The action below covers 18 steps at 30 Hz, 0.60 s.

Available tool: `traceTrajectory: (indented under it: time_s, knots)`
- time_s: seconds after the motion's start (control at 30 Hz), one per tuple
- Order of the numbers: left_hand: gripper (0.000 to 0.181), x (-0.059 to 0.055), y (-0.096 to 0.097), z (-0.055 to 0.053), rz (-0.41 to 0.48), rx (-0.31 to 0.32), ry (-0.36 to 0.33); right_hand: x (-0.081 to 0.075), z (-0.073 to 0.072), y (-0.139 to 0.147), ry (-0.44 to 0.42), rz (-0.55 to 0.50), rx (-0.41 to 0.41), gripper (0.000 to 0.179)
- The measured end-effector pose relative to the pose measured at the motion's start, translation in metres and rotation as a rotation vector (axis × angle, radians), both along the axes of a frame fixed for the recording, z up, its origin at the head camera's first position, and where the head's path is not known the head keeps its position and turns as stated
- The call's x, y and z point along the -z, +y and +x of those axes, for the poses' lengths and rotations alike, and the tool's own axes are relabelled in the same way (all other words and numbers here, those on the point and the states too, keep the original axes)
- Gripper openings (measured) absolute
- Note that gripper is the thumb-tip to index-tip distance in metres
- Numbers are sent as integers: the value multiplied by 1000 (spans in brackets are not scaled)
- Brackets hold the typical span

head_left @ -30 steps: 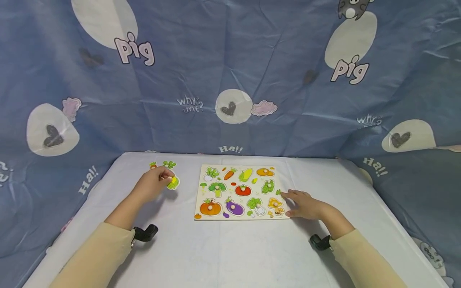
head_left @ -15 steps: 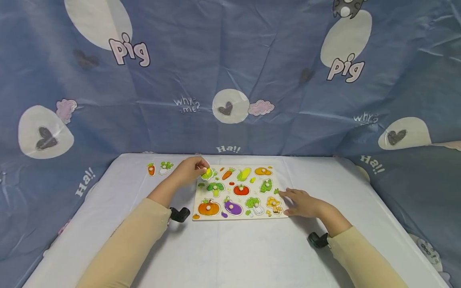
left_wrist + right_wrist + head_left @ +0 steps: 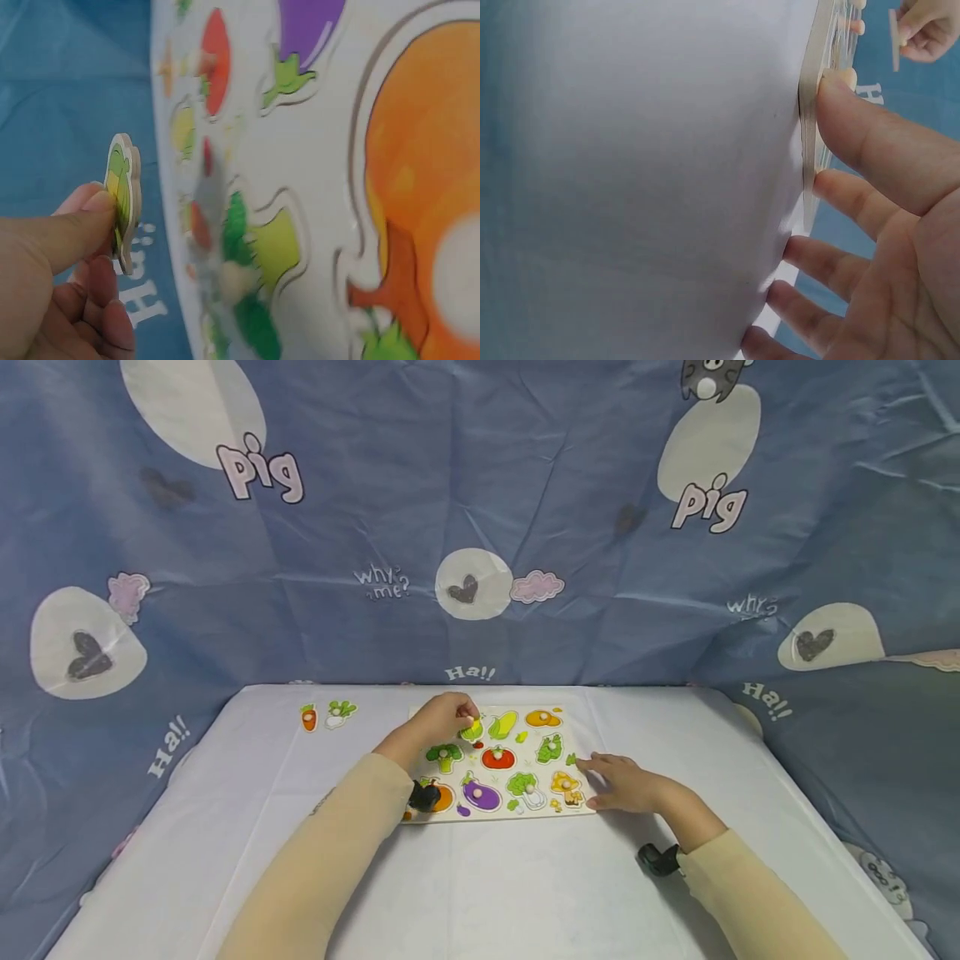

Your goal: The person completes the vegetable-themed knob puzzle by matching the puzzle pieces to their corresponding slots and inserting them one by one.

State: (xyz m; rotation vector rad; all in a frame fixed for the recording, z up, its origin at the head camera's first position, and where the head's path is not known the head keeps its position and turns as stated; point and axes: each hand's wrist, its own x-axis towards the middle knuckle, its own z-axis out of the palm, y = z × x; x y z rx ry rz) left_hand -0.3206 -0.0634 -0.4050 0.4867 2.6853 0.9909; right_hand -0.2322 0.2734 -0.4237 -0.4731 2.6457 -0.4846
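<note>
Over the upper left of a wooden vegetable puzzle board, my left hand pinches a corn puzzle piece between thumb and fingertips. The left wrist view shows this green-and-yellow piece edge-on, raised off the board. My right hand rests at the board's right edge, fingers loosely extended. In the right wrist view its thumb lies on the board's edge and the index finger touches the side. Knobbed pieces such as the tomato and eggplant sit in their places; my left arm covers part of the pumpkin.
A carrot piece and a white radish piece lie on the white tablecloth left of the board. A blue printed curtain hangs right behind the table's back edge.
My left hand has carried the corn piece from the left of the table rightward over the board, uncovering the carrot and radish pieces. The right hand has stayed at the board's right edge.
</note>
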Motion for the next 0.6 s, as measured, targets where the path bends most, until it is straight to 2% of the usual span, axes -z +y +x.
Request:
traceTrajectory:
  time_s: [0.17,0.33,0.5,0.6]
  knots:
    - [9,6,15,-3,-69,26,-8,1,0,0,-10,2,21,77]
    - [9,13,26,-8,-102,0,-49,2,-1,-1,-20,-6,35,77]
    - [10,22,33,-15,-95,-32,-70,2,0,-1,-20,3,37,75]
    - [10,24,36,-17,-84,-39,-62,0,0,-1,-23,6,42,75]
